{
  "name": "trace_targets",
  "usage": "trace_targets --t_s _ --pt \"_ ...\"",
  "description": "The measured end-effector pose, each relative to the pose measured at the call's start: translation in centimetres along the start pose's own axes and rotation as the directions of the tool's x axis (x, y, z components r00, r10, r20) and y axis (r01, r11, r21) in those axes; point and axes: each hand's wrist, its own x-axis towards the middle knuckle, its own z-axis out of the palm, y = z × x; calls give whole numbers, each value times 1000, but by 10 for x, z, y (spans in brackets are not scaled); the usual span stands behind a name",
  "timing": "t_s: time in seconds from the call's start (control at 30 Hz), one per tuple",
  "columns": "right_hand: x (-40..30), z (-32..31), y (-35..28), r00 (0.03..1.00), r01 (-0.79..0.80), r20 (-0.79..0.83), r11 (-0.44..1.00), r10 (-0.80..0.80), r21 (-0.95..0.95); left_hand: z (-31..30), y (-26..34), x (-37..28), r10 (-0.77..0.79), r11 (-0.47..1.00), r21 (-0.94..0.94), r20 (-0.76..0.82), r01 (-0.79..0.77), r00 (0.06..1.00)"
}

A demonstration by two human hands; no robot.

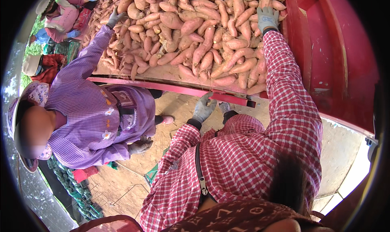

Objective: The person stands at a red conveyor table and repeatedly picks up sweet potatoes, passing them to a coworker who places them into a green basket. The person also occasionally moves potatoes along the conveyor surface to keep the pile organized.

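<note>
A large heap of reddish sweet potatoes [210,43] covers a table with a red metal edge [170,86]. My right hand [268,18], in a grey glove, reaches to the heap's far right side. Its fingers lie on a sweet potato [266,1]; whether they grip it cannot be told. My left hand [204,107], also gloved in grey, is at the table's near edge, fingers loosely bent and apart, with nothing seen in it. Both sleeves are red and white checked.
Left of me a co-worker in a purple checked smock [88,107] reaches a gloved hand [115,18] to the heap. Several other people stand beyond. Red metal panels [326,49] rise at the right. Green netting [73,189] and thin metal frames [131,191] lie on the floor.
</note>
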Motion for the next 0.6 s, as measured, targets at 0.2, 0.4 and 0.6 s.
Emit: trace_targets --t_s 0.2,0.4,0.6 --pt "-5 -5 18 996 21 -91 996 -13 92 -29 17 9 137 979 164 -114 -117 984" --pt "-21 -14 42 750 -81 -611 952 254 296 -102 104 77 545 767 504 -182 -398 819" --pt "35 -92 46 785 208 -226 98 576 973 -131 190 171 652 545 785 -175 -296 738"
